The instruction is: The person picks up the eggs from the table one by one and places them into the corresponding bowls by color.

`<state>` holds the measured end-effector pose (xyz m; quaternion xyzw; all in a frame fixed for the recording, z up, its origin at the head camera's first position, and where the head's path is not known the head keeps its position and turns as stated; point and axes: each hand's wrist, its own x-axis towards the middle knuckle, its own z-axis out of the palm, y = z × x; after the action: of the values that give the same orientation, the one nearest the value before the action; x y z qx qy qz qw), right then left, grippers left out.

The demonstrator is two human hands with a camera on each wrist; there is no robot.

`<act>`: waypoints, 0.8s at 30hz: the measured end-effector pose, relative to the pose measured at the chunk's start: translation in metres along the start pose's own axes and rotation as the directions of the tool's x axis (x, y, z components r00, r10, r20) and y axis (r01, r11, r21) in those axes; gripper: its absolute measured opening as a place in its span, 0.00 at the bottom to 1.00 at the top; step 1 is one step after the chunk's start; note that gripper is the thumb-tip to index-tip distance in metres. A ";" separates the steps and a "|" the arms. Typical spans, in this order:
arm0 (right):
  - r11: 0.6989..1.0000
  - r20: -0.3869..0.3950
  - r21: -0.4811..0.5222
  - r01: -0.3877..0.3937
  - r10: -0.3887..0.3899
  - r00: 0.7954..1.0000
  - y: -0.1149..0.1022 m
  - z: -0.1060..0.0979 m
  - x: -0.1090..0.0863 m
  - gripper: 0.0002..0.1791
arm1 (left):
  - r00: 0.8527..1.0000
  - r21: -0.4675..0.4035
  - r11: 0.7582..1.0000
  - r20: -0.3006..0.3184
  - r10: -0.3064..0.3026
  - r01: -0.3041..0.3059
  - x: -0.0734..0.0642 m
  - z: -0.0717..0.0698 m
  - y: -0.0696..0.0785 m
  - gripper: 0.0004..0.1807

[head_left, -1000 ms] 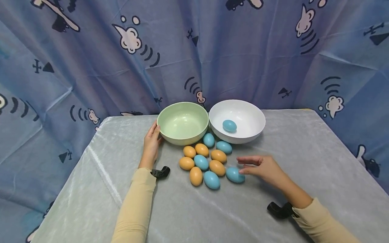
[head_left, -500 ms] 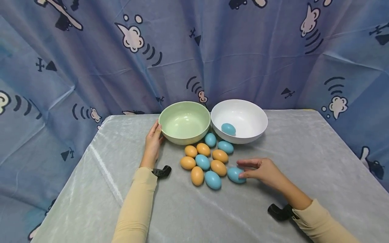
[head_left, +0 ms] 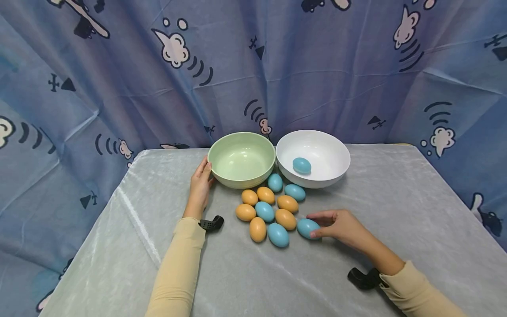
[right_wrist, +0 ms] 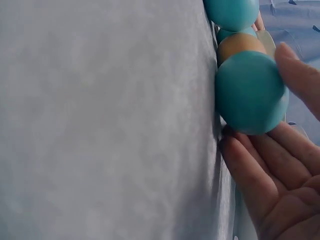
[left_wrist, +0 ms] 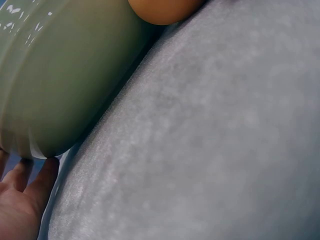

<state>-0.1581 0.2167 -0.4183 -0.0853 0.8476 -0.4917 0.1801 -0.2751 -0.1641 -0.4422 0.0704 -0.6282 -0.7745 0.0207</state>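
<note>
I see the right hand [head_left: 342,226] just right of the frame's middle, its grip narrow and holding a blue egg [head_left: 305,228] at the right edge of the cluster. The thumb presses on the egg's right end and the fingers lie along its upper side. The egg lies on its side, its long axis tilting gently from upper left to lower right; with the thumb over one end, I can't tell which end is blunter. The right wrist view shows it low against the counter [head_left: 380,198]; whether it is lifted at all, I can't tell.

My left hand [head_left: 199,191] has its fingers fairly straight, touching the outer left wall of the green bowl [head_left: 241,156]. Just right of that is the white bowl [head_left: 325,154], with one blue egg [head_left: 302,165] lying crosswise on its inside. Below the two bowls I count six orange eggs [head_left: 288,204] and four more blue eggs [head_left: 278,235], packed near each other with their axes pointing various ways; the uppermost ones sit right by the bowls.

The bowls stand near the counter's far edge, in front of the blue curtain [head_left: 317,88]. Grey cloth stretches right of the white bowl and across the lower middle, between the two sleeves [head_left: 176,268].
</note>
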 end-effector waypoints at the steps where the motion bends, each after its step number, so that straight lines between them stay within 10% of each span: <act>1: 1.000 0.004 -0.005 -0.005 0.005 1.000 -0.001 0.001 0.000 0.33 | 1.000 0.001 1.000 -0.006 0.001 -0.001 0.002 -0.001 -0.003 0.32; 24: 0.996 -0.054 -0.083 -0.011 0.007 0.999 -0.018 -0.012 0.002 0.31 | 0.999 -0.014 1.000 -0.028 0.019 -0.020 0.007 -0.001 -0.010 0.32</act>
<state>-0.1652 0.2169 -0.3979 -0.0758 0.8723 -0.4571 0.1559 -0.2815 -0.1639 -0.4526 0.0750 -0.6231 -0.7777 0.0376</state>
